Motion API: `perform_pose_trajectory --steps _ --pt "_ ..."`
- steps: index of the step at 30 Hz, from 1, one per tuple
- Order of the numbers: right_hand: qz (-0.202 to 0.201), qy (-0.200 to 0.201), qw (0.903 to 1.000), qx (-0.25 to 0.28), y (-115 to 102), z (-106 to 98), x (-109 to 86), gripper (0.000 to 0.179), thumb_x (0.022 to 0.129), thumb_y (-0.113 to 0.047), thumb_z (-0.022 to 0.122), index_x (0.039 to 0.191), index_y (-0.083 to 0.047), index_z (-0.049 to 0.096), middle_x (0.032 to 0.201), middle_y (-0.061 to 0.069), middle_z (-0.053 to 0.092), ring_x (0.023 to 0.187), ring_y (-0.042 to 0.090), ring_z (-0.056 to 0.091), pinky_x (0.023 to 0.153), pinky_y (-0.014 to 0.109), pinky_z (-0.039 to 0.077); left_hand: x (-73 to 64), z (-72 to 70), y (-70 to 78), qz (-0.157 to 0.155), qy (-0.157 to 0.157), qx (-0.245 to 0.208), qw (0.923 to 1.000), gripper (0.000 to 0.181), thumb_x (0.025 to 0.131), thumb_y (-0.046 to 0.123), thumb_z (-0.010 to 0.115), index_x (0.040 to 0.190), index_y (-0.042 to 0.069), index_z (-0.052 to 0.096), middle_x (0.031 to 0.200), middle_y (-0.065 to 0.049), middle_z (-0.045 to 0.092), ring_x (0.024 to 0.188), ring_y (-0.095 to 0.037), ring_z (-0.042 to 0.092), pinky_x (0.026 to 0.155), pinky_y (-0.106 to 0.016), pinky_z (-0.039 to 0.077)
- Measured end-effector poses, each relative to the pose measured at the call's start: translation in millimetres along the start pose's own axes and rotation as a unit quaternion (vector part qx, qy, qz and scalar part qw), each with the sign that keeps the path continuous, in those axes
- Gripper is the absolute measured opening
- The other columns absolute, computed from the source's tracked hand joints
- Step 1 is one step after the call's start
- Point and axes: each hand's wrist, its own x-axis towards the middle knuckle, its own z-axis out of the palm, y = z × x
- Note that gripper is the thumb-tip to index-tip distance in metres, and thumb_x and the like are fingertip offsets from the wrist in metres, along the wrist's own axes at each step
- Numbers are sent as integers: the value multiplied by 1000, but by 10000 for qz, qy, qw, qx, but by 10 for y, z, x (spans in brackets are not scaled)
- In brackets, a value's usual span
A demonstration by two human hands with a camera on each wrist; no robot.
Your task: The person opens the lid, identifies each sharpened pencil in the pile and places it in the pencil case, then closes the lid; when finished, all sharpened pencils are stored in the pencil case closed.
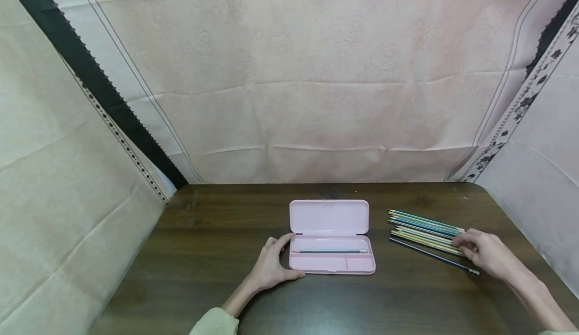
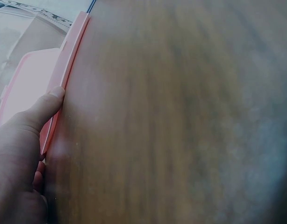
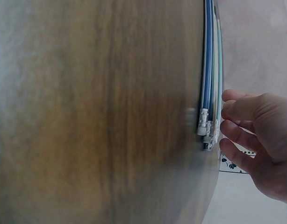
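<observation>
A pink pencil case lies with its lid tipped back on the dark wooden table. One teal pencil rests in its long rear compartment. My left hand grips the case's left end, thumb on the front edge and fingers toward the hinge; in the left wrist view the thumb presses the pink rim. To the right, several pencils in teal, yellow-green and dark blue lie side by side. My right hand pinches at their right ends, curled fingertips on a pencil; the fingers partly hide those ends.
A dark blue pencil lies a little apart, nearest the table's front. The wooden table stretches left of the case. Pale cloth hangs behind it and along both sides.
</observation>
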Motion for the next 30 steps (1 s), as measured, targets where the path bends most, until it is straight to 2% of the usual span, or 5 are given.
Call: perform_pose_trajectory --steps 8,13,19,25,30 --pt "76 69 9999 -82 75 -16 -13 28 71 9 81 84 -14 73 78 -9 62 70 2 58 59 30 48 63 21 9 52 23 -16 10000 92 65 44 92 143 14 52 102 0 50 93 -17 46 75 -35 43" --pt "75 308 9994 -122 85 -12 -34 29 68 9 83 82 -15 72 75 -15 58 68 -3 53 57 29 46 88 30 21 91 28 -20 10000 92 65 44 93 143 14 52 102 -1 50 94 -17 46 75 -34 43" --pt "196 92 9998 -44 48 38 -17 27 71 7 82 83 -15 73 76 -16 56 68 -2 52 57 30 46 52 7 7 62 89 -71 9999 91 65 41 94 142 14 53 101 -1 49 94 -17 46 74 -34 43" --pt "200 -29 9998 39 43 78 -58 29 70 7 82 81 -17 71 75 -18 55 67 -4 49 56 28 45 -25 34 -2 -51 -6 -114 9999 92 65 43 93 143 14 52 101 0 49 94 -17 45 73 -33 43" --pt "170 -68 9998 31 64 90 -20 28 71 7 83 81 -17 72 76 -17 57 68 -4 51 57 28 47 -11 46 -18 10 71 -95 9999 92 64 45 93 142 14 53 101 0 49 93 -17 45 73 -33 42"
